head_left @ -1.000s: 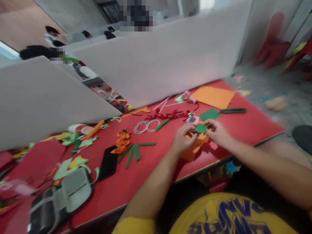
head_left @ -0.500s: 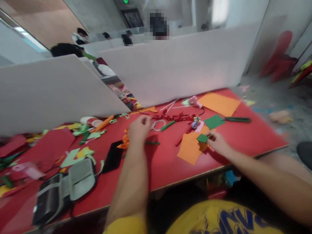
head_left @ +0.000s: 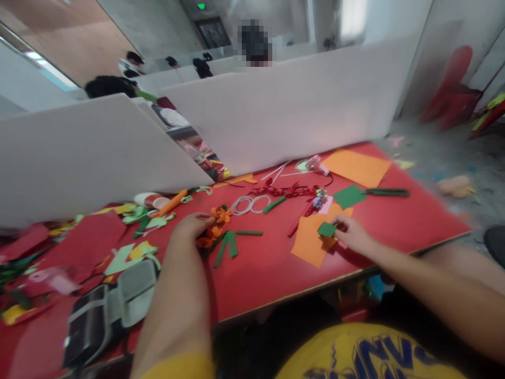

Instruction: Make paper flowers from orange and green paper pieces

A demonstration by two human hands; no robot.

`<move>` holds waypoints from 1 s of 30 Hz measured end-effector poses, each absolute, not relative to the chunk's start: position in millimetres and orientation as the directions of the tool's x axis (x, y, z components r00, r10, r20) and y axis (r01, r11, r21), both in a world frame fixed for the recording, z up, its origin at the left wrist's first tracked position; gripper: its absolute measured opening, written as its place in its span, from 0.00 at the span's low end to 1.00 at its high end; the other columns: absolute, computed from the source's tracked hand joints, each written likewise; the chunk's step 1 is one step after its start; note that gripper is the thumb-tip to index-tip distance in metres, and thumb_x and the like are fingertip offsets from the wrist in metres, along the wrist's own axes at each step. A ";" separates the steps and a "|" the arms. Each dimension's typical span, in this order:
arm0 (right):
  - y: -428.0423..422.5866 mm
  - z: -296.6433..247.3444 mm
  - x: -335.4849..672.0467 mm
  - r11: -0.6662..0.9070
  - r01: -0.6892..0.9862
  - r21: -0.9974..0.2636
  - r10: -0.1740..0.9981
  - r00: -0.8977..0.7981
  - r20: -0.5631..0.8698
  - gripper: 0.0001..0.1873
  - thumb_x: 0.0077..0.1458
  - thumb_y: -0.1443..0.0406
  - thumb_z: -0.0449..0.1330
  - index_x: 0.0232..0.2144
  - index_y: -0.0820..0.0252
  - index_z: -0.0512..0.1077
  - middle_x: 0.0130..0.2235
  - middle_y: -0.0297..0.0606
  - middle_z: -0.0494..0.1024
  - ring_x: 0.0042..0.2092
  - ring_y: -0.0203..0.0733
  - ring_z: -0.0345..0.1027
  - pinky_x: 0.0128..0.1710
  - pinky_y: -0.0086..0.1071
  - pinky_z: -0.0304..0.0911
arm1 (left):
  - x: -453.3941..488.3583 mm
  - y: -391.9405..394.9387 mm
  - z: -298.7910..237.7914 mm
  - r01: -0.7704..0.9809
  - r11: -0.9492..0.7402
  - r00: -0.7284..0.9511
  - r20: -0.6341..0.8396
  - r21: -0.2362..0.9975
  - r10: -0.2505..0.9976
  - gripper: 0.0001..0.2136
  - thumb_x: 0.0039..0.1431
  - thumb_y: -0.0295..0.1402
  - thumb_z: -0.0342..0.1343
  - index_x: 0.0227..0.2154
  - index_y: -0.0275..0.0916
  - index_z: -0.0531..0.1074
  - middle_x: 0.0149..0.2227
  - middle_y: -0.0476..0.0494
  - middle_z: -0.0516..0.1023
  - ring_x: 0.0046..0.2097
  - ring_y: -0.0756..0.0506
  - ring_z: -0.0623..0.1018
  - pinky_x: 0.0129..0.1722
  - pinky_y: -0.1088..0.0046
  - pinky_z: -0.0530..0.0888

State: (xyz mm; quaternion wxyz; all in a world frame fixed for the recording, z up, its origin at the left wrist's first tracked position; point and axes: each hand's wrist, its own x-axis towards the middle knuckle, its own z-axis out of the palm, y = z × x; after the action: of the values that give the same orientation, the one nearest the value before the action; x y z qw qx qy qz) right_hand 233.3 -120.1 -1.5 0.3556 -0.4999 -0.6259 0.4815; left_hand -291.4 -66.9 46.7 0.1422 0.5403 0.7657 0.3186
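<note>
My right hand pinches a small green paper piece by its edge, above an orange paper sheet. On the left, my left hand reaches in beside orange paper flowers, fingers stretched out at their edge; whether they touch the petals I cannot tell. Green paper strips lie just right of the flowers. Two pale rings rest behind them, with another green strip alongside.
A green paper square lies near a dark-handled cutter. A pink glue gun stands toward the back by a red paper chain. At left are an open case and paper scraps. White partitions line the back.
My left hand has moved left and toward me, from near the pale rings to the orange flowers. The rings and green strips are uncovered. My right hand stays put with the green paper piece.
</note>
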 end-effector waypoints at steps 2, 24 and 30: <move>-119.5 0.6 234.0 0.028 0.274 -0.961 0.968 -0.247 -0.042 0.10 0.54 0.57 0.65 0.32 0.57 0.75 0.31 0.34 0.81 0.32 0.42 0.73 0.34 0.33 0.65 | -288.4 -72.3 50.6 0.711 0.310 -0.426 0.035 0.632 0.904 0.24 0.49 0.55 0.75 0.30 0.38 0.77 0.21 0.50 0.77 0.26 0.45 0.76 0.30 0.71 0.71; -100.7 32.1 265.2 0.454 0.441 -0.774 0.845 -0.489 0.217 0.23 0.49 0.76 0.66 0.47 0.56 0.80 0.53 0.44 0.80 0.53 0.52 0.75 0.56 0.43 0.70 | 17.6 -96.6 49.1 -0.129 0.227 0.299 -0.181 0.965 0.937 0.21 0.51 0.44 0.79 0.45 0.44 0.83 0.51 0.40 0.83 0.47 0.44 0.85 0.35 0.76 0.79; -100.0 43.4 256.6 0.283 0.224 -0.932 0.927 -0.314 0.206 0.10 0.57 0.69 0.65 0.42 0.55 0.76 0.43 0.37 0.82 0.41 0.42 0.77 0.40 0.34 0.72 | 45.0 -106.5 32.8 -0.065 -0.053 0.184 0.064 0.996 0.981 0.16 0.57 0.44 0.75 0.41 0.41 0.80 0.43 0.42 0.85 0.44 0.43 0.84 0.44 0.67 0.82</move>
State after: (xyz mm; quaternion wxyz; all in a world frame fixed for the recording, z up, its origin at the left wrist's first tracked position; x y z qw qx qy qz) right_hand 256.6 -100.0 43.4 0.4099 -0.4181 -0.6883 0.4283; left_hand 45.0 -106.5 32.8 0.5442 0.5438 0.4210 0.4805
